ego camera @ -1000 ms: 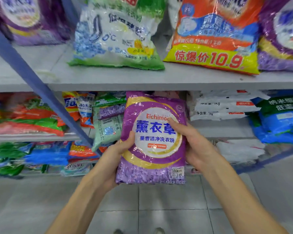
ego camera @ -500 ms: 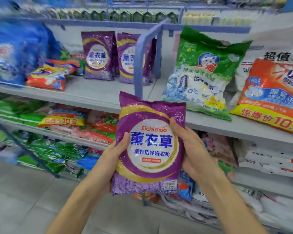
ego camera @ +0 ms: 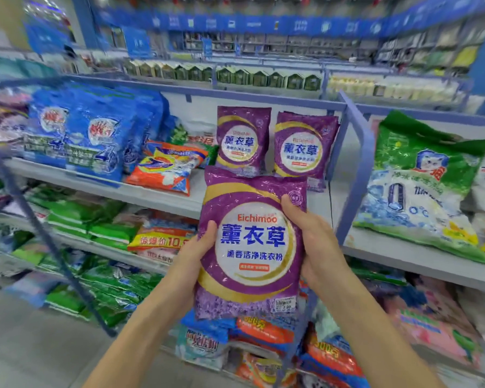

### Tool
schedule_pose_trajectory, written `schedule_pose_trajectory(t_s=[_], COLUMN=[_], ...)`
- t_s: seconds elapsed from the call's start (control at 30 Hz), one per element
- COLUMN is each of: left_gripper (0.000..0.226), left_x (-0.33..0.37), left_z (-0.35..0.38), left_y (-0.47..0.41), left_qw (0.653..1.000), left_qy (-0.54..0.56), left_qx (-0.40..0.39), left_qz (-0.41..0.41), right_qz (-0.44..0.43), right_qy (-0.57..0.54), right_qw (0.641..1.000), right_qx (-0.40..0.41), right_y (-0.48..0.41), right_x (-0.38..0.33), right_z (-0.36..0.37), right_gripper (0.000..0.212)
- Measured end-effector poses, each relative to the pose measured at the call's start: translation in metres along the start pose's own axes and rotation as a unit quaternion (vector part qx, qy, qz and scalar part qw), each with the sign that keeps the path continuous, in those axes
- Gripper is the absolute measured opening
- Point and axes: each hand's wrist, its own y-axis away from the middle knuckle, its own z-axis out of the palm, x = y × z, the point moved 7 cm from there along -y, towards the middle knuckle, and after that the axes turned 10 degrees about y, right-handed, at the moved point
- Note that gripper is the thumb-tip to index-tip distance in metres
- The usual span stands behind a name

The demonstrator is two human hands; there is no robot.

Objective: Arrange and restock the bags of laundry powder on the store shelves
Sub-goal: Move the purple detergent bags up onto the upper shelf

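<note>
As left hand (ego camera: 192, 256) and right hand (ego camera: 317, 242) clasp the upright purple plastic bag (ego camera: 252, 247), it probably belongs with the far purple bags (ego camera: 242, 141).

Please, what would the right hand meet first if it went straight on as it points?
The right hand, gripping the held bag, would likely meet the left standing purple bag; depth is unclear.
</note>
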Motion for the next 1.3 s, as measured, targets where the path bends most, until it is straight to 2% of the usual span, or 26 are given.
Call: schedule_pose_trajectory(t_s=[0.2, 0.43, 0.57, 0.7, 0.77, 0.87, 0.9, 1.0, 1.03, 1.1, 1.13, 1.23, 1.27, 1.3], left_gripper=[0.051, 0.031, 0.045, 0.036, 0.031, 0.024, 0.021, 0.015, 0.014, 0.011, 0.010, 0.010, 0.010, 0.009], left_x=[0.034, 0.074, 0.100, 0.123, 0.134, 0.148, 0.151, 0.151, 0.150, 0.149, 0.149, 0.150, 0.150, 0.150], left_z=[-0.023, -0.028, -0.032, -0.031, -0.028, -0.021, -0.018, -0.011, -0.010, -0.010, -0.009, -0.009, -0.009, -0.009], left_y=[-0.048, -0.129, -0.174, -0.218, -0.239, -0.273, -0.285, -0.326, -0.339, -0.363, -0.371, -0.384, -0.386, -0.387], left_qw=[0.999, 0.997, 0.997, 0.996, 0.995, 0.989, 0.988, 0.987, 0.988, 0.989, 0.989, 0.988, 0.989, 0.990], left_qy=[-0.016, -0.013, -0.030, -0.033, -0.040, -0.053, -0.051, -0.057, -0.060, -0.062, -0.063, -0.072, -0.066, -0.059], left_qx=[0.004, -0.022, -0.018, -0.025, -0.028, -0.042, -0.046, -0.043, -0.037, -0.021, -0.015, -0.011, -0.015, -0.016], left_qz=[0.039, 0.071, 0.071, 0.082, 0.092, 0.131, 0.139, 0.141, 0.136, 0.130, 0.131, 0.133, 0.133, 0.129], right_qz=[-0.029, -0.077, -0.070, -0.076, -0.080, -0.093, -0.092, -0.091, -0.085, -0.073, -0.072, -0.070, -0.070, -0.075], right_qy=[0.016, -0.018, -0.033, -0.035, -0.028, -0.007, -0.003, 0.016, 0.032, 0.061, 0.064, 0.059, 0.052, 0.051], right_qw=[0.999, 0.995, 0.995, 0.994, 0.993, 0.989, 0.987, 0.983, 0.981, 0.977, 0.977, 0.978, 0.978, 0.979], right_qx=[0.023, 0.059, 0.059, 0.069, 0.081, 0.118, 0.130, 0.157, 0.171, 0.190, 0.188, 0.185, 0.190, 0.184], right_y=[-0.036, -0.114, -0.162, -0.199, -0.221, -0.257, -0.268, -0.303, -0.312, -0.334, -0.343, -0.359, -0.360, -0.359], right_x=[-0.006, -0.032, -0.041, -0.052, -0.058, -0.065, -0.067, -0.070, -0.071, -0.070, -0.068, -0.064, -0.064, -0.066], right_z=[0.029, 0.053, 0.067, 0.073, 0.074, 0.068, 0.065, 0.054, 0.052, 0.042, 0.037, 0.028, 0.028, 0.030], right_gripper=[0.023, 0.039, 0.033, 0.023, 0.029, 0.058, 0.062, 0.036, 0.042, 0.075, 0.082, 0.092, 0.091, 0.080])
